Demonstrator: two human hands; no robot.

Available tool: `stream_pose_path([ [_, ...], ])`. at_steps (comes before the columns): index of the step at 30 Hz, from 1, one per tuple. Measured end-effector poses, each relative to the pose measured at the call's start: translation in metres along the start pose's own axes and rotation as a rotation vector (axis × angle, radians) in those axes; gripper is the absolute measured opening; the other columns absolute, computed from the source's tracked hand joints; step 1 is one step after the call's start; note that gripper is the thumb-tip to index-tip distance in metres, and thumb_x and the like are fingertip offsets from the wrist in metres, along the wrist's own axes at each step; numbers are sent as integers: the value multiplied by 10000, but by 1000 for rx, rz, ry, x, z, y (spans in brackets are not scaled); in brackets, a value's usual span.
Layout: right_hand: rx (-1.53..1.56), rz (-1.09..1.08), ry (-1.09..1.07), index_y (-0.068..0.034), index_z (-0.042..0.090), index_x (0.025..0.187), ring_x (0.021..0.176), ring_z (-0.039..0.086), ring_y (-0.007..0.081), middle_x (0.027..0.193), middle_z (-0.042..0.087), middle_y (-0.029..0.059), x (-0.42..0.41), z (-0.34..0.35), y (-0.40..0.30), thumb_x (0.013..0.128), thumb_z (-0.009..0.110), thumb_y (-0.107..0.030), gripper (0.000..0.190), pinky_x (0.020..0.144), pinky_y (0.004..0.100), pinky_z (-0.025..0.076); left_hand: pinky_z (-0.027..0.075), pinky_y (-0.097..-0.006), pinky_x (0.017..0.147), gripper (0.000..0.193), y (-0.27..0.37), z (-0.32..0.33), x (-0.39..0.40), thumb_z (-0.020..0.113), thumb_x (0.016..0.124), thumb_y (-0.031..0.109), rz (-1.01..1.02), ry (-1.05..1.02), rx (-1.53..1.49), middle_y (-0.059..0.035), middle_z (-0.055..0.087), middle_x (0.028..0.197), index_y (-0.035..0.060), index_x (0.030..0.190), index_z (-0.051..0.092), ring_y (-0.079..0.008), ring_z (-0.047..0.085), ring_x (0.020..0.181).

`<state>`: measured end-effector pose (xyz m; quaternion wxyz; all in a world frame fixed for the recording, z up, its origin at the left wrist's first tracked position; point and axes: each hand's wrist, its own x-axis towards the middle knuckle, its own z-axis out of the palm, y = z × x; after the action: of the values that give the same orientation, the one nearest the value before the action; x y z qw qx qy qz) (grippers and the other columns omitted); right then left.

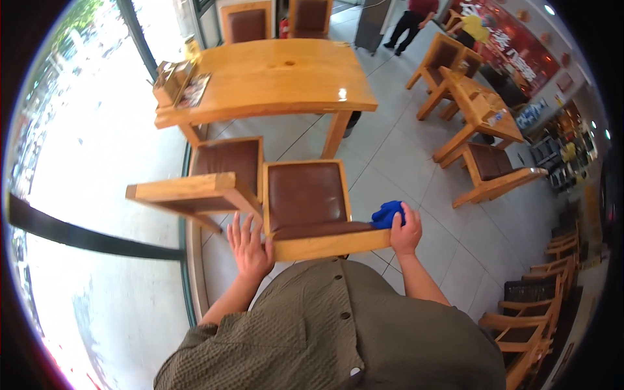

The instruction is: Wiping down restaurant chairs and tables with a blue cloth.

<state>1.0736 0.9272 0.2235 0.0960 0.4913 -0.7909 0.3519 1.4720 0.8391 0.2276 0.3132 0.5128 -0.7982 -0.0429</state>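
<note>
Directly before me stands a wooden chair [331,244] with a brown padded seat, its back towards me. My right hand [406,230] holds a blue cloth [388,213] against the right end of the chair's top rail. At the rail's left end is my left hand [251,248], fingers spread, with nothing seen in it; whether its palm presses on the wood cannot be told. A second wooden chair [180,190] stands close by on the left. Beyond both chairs is a wooden table [273,73].
On the table's left end are a wooden caddy [168,87] and a printed sheet [195,90]. A large window [97,146] runs along the left. Another table [480,107] with chairs stands right. Two people [414,22] [473,30] are at the back.
</note>
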Motion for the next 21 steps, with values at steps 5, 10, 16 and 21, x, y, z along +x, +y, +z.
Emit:
stream_pose_path([
  [5,-29,-5,5,-99,671,1250,1001,641,361,1085,654,136,41,30,-5,930,640,-207,339,853,464,520,110,-656,1222,474,-7,16,44,629,850,275,9,58,75,-203,503,1471,41,1263,628,-468,289,1503],
  [10,-25,-4,-8,-117,673,1249,1022,641,354,1120,654,119,80,64,-12,931,639,-223,337,865,456,526,67,-704,1203,545,-26,32,91,631,830,311,3,87,161,-213,486,1483,35,1299,607,-460,257,1522],
  [16,13,-13,-1,-126,681,1239,1025,643,348,1096,663,113,119,91,-13,929,644,-233,330,862,459,529,111,-690,1206,504,-46,59,126,630,862,378,-11,111,257,-188,566,1393,51,1245,655,-457,365,1455],
  [21,40,-37,7,-126,682,1237,1015,646,346,1092,666,114,145,108,-9,933,639,-235,326,854,459,534,168,-678,1198,417,-45,70,153,587,923,401,-114,65,270,-142,695,1224,62,1128,716,-391,502,1363],
])
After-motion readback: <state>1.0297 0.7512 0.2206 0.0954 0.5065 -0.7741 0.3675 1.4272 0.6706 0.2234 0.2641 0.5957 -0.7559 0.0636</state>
